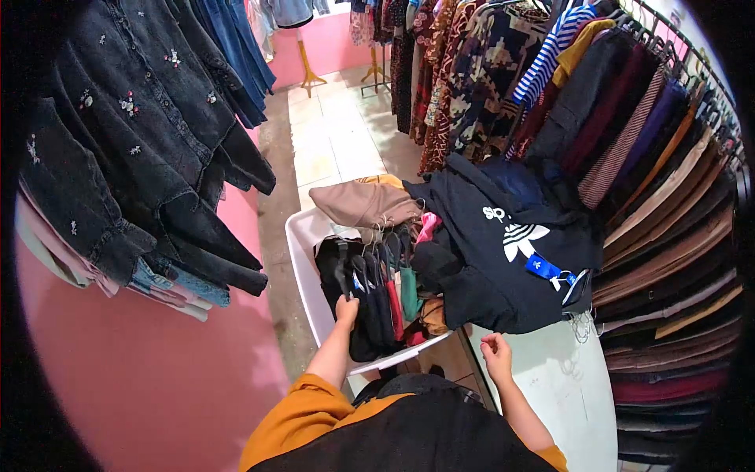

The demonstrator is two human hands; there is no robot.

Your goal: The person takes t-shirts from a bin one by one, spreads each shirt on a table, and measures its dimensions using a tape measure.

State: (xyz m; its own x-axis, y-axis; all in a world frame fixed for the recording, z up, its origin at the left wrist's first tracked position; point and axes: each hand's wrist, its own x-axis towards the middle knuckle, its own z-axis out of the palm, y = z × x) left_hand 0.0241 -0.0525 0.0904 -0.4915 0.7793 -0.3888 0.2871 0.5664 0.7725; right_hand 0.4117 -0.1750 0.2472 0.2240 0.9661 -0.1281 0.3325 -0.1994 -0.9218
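Note:
A white plastic bin (pixel 303 263) stands in front of me, packed with hanging garments (pixel 383 295) in black, red and green, their hangers upright. My left hand (pixel 347 309) reaches into its left side, fingers closed round a black clothes hanger (pixel 342 263). My right hand (pixel 496 352) is above the edge of the white table (pixel 554 377), fingers curled, with nothing visible in them. Just beyond it lies a black sweatshirt (pixel 495 259) with a white logo and blue tags (pixel 543 267), heaped over the table and the bin's right side.
A brown garment (pixel 366 203) drapes over the bin's far rim. On the right, a long rack (pixel 668 39) carries a dense row of clothes (pixel 629 149). Dark denim shirts (pixel 157 102) hang at the left before a pink wall (pixel 157 377). A tiled floor (pixel 338 130) runs ahead.

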